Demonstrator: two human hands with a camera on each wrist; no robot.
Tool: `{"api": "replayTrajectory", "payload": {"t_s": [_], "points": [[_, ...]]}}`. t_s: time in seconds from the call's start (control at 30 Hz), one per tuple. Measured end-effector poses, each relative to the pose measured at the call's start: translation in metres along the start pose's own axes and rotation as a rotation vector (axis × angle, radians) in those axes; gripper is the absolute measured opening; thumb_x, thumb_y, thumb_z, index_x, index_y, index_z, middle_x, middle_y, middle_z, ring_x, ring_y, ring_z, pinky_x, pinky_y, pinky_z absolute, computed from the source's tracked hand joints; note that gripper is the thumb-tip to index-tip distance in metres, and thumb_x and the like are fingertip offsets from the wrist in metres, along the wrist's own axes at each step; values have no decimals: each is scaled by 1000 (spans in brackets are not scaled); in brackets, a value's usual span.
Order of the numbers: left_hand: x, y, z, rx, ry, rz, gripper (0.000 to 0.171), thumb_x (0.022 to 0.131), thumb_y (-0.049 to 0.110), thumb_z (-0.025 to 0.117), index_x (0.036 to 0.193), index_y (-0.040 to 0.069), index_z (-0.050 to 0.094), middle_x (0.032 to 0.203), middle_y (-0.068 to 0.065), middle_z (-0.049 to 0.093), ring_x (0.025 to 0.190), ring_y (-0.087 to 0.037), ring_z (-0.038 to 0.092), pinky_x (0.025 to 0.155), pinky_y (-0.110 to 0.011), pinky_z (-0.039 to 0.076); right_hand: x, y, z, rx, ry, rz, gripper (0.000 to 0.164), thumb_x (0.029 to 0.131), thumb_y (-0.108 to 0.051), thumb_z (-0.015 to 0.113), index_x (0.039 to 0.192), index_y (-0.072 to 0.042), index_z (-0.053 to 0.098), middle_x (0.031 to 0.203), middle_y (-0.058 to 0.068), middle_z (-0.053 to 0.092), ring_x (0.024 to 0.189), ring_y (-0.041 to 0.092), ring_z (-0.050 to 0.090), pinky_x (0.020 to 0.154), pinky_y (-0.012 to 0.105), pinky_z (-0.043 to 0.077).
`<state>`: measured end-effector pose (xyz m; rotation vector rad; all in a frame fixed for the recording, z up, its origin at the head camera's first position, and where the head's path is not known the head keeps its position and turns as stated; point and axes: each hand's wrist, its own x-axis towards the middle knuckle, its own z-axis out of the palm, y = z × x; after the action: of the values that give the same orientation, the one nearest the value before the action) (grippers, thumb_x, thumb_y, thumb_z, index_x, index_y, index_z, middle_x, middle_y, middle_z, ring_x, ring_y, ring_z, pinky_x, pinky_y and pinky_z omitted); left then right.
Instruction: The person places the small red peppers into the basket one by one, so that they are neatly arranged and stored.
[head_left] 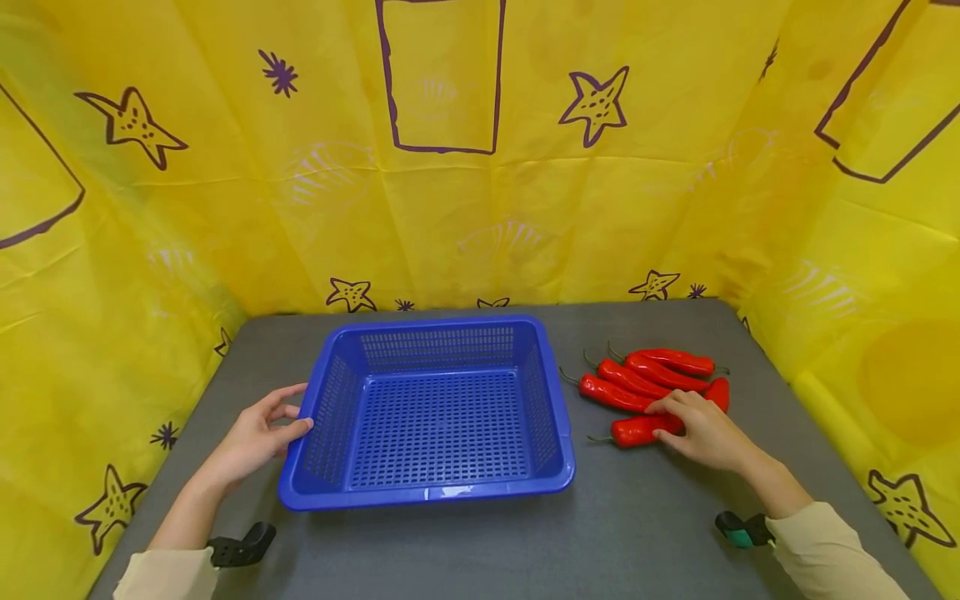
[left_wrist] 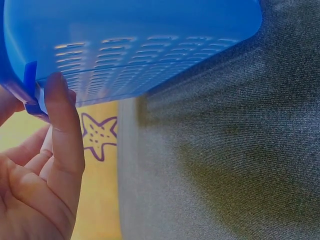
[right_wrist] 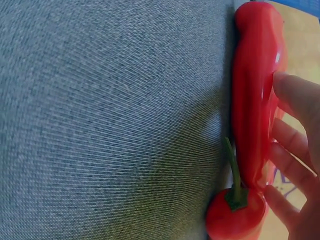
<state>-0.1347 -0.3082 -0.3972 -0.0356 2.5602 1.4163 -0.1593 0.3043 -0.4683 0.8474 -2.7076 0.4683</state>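
Note:
A blue plastic basket (head_left: 438,493) with slotted walls and floor stands left of centre on the grey table. My left hand (head_left: 258,429) grips its left rim, the thumb (left_wrist: 62,120) against the wall in the left wrist view. To the right my right hand (head_left: 701,429) pinches the nearest red chili pepper (head_left: 636,432), thumb on its near side and fingers over it. That pepper lies on the table. In the right wrist view the long pepper (right_wrist: 252,100) has another pepper (right_wrist: 235,215) with a green stem at its end. The fingers' far contact is partly hidden.
Several more red chili peppers (head_left: 630,379) lie side by side just beyond my right hand, green stems mostly toward the basket. The grey table (head_left: 450,558) is enclosed by a yellow cloth (head_left: 450,225) with starfish drawings at the back and sides.

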Motion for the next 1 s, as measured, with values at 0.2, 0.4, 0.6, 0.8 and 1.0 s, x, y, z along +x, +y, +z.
{"api": "replayTrajectory", "payload": {"t_s": [0.2, 0.4, 0.6, 0.8, 1.0], "points": [[0, 0, 0, -2, 1, 3, 67, 88, 24, 62, 142, 6, 27, 106, -22, 54, 77, -21, 64, 66, -38, 57, -1, -1, 4, 6, 27, -21, 31, 66, -16, 81, 94, -15, 67, 88, -4, 59, 80, 14, 54, 66, 34, 46], [-2, -1, 2, -40, -7, 11, 67, 89, 23, 62, 142, 5, 26, 106, -23, 54, 75, -21, 64, 66, -39, 57, -2, -2, 7, 19, 39, -35, 33, 66, -16, 81, 96, -13, 67, 88, -2, 58, 80, 14, 53, 67, 33, 46], [-1, -1, 2, -65, -4, 0, 66, 89, 22, 62, 142, 6, 26, 104, -22, 54, 72, -22, 65, 62, -39, 57, -3, -1, 8, 13, 11, -26, 38, 67, -18, 81, 101, -13, 66, 93, -1, 61, 82, 16, 56, 69, 37, 49], [-1, -1, 3, -93, -8, -24, 66, 89, 21, 62, 142, 7, 26, 102, -22, 53, 72, -23, 65, 61, -40, 57, -2, -3, 8, 30, -57, -8, 43, 70, -19, 79, 109, -11, 64, 100, 1, 62, 88, 19, 59, 74, 41, 52], [-2, -1, 2, -107, -23, -42, 68, 88, 23, 63, 143, 7, 25, 102, -23, 54, 73, -25, 65, 63, -40, 57, -2, -7, 9, 43, -108, 2, 48, 70, -20, 79, 114, -11, 62, 101, 1, 61, 88, 18, 58, 75, 40, 53]]}}
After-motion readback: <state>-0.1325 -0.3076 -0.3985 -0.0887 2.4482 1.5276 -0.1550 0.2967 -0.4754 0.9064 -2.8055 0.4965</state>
